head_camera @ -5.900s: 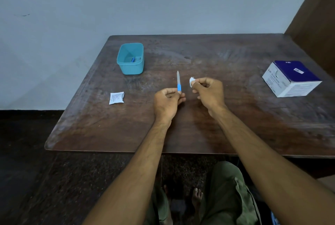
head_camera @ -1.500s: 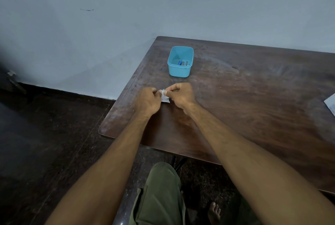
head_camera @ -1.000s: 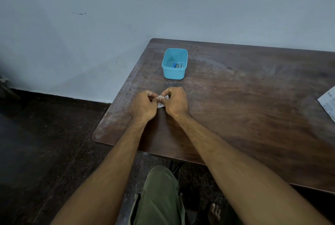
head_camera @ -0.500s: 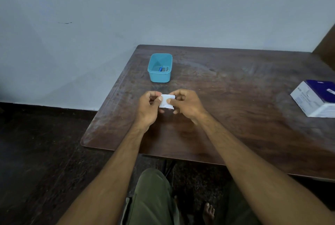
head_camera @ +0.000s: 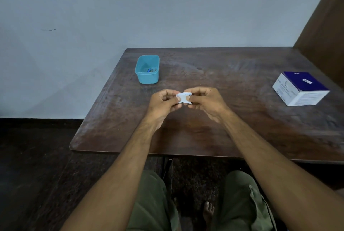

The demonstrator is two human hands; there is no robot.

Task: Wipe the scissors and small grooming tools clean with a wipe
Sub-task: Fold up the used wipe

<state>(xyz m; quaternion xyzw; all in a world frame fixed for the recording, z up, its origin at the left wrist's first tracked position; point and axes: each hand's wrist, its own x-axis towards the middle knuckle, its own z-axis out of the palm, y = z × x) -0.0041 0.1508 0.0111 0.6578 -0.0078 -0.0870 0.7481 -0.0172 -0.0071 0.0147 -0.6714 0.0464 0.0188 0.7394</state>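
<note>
Dim, flat, bluish light. The dark brown wooden surface [head_camera: 242, 119] carries a faint sheen toward its far edge, without hard shadows. Wide-angle bending skews the frame's edges; the floor below sinks into darkness.

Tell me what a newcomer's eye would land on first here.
First, the small white packet pinched between the left hand and right hand above the middle of the dark wooden table. Then the teal tub holding small tools at the far left, and the blue-and-white box at the right edge.
</note>
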